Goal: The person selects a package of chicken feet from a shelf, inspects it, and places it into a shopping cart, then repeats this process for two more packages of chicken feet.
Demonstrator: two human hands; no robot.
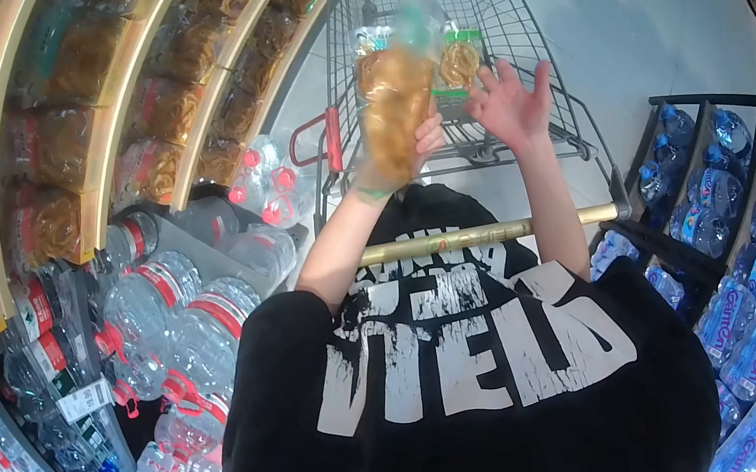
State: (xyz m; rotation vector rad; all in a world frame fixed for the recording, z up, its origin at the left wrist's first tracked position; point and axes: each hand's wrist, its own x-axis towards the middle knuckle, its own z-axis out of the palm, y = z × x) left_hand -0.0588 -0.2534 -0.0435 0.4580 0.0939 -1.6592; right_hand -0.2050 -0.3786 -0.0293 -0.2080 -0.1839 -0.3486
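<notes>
My left hand (426,136) is wrapped round a clear plastic bag of golden-brown food (399,96), held up over the shopping cart (509,1). The bag's upper end has green and white parts and is blurred by motion; the exact kind of food cannot be made out. To the right, my right hand (513,101) is raised with its fingers spread, holding nothing. Beyond the hands, a smaller clear packet with a green label (461,59) shows in the cart. The cart's gold-coloured handle bar (499,232) crosses in front of my body, below both hands.
On the left, curved shelves (99,118) hold many bagged golden-brown foods. Large red-capped water bottles (155,290) stand below them, beside a price tag (85,401). Packs of bottled water (743,328) and a black rack (680,172) line the right side.
</notes>
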